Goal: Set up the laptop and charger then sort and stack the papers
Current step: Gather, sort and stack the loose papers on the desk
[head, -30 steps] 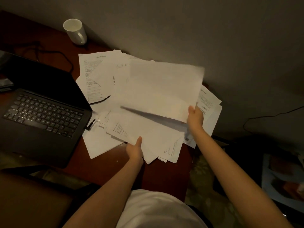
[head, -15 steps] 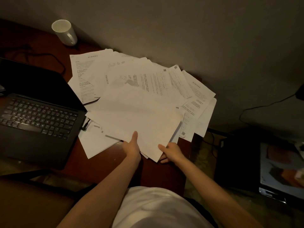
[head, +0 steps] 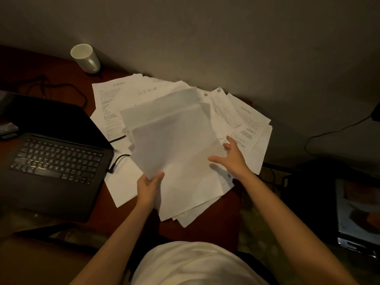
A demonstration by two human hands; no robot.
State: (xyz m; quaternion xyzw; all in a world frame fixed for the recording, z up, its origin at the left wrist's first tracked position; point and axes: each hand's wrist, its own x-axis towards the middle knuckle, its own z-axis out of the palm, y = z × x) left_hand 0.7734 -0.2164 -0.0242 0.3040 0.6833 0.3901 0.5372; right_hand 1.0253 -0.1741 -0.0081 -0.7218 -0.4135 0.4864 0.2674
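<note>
Many white printed papers lie fanned across the dark red desk. My left hand grips the near left edge of a bundle of blank-side sheets raised above the pile. My right hand hovers at the bundle's right edge, fingers spread, holding nothing. An open black laptop sits at the left. A black charger cable is plugged into its right side and runs under the papers.
A white mug stands at the back left by the wall. Another black cable loops behind the laptop. A dark box with a cable sits on the floor to the right of the desk's edge.
My right hand let go of the sheets' near edge and moved up to their right side, opening. The bundle in my left hand tilted up and swung toward the back.
</note>
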